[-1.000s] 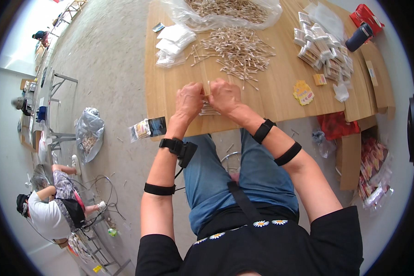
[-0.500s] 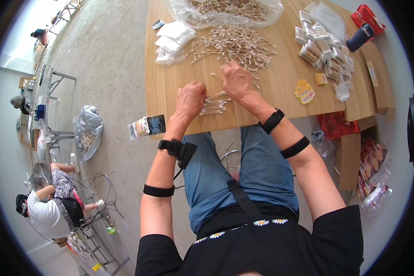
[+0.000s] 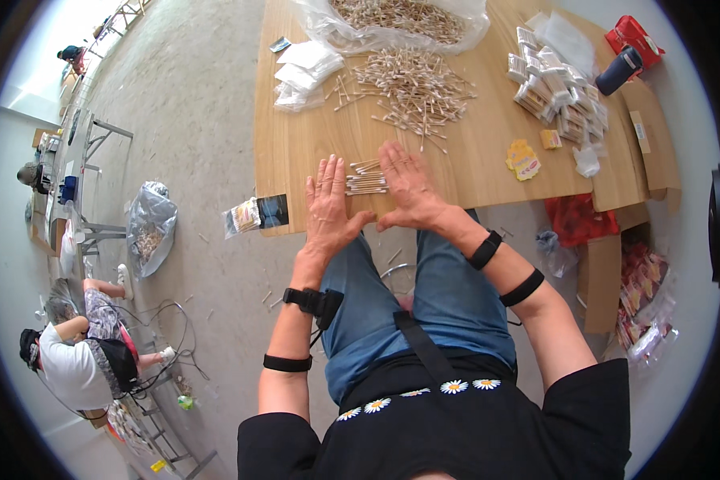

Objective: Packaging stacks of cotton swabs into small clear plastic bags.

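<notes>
Between my two hands, near the table's front edge, lies a small row of cotton swabs [image 3: 366, 183], mostly side by side, with a few at the far side lying askew. My left hand [image 3: 328, 204] is flat at the left tips of the row, fingers stretched out. On the other side my right hand [image 3: 408, 184] lies with straight fingers against the right tips. Neither hand grips anything. Farther back spreads a loose pile of cotton swabs [image 3: 416, 88], in front of a large clear plastic bag [image 3: 360, 36] full of more swabs.
Clear empty bags [image 3: 304, 72] lie at the back left. Packed swab bundles [image 3: 560, 88] are heaped on the right, beside a dark bottle [image 3: 618, 70] and a yellow card [image 3: 522, 160]. A swab packet [image 3: 242, 218] sits at the front left corner. Another person [image 3: 76, 364] sits far left.
Both hands have opened from a closed pose and now lie flat at either end of the swab row. My right hand has come back from the loose pile toward me.
</notes>
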`<act>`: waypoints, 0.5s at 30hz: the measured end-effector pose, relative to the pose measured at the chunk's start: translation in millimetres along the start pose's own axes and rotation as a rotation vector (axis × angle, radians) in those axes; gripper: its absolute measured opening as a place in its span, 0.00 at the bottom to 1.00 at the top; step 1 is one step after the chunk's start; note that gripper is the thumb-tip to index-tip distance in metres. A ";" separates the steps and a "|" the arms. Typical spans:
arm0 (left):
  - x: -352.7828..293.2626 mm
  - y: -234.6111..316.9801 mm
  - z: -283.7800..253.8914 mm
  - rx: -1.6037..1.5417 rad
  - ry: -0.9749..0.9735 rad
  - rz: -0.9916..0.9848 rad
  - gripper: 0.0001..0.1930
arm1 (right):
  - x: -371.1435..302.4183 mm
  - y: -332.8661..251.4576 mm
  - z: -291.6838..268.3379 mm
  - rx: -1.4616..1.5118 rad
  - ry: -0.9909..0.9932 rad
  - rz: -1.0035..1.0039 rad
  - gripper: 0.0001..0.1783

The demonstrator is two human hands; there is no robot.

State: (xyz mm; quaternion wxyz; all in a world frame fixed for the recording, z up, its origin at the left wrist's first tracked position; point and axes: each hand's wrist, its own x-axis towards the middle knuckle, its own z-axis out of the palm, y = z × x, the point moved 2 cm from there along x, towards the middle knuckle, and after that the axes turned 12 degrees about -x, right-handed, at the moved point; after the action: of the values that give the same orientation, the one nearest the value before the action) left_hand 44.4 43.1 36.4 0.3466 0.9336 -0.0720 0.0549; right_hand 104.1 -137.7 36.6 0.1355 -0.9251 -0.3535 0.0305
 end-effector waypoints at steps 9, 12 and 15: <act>-8.5 6.4 10.3 0.020 -0.050 0.008 0.65 | -2.5 -16.4 10.2 -0.196 -0.078 -0.044 0.75; -8.5 9.2 13.2 0.049 -0.007 -0.001 0.66 | -0.2 -30.0 19.8 -0.263 -0.031 -0.036 0.72; -7.6 7.5 14.7 0.088 0.008 -0.017 0.65 | 6.1 -40.0 28.3 -0.281 0.036 -0.033 0.65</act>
State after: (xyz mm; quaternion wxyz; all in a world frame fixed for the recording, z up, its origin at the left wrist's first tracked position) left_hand 36.4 28.6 28.9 0.3058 0.9483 -0.0604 0.0588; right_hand 78.5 -98.7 20.5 0.0113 -0.9294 -0.3669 -0.0382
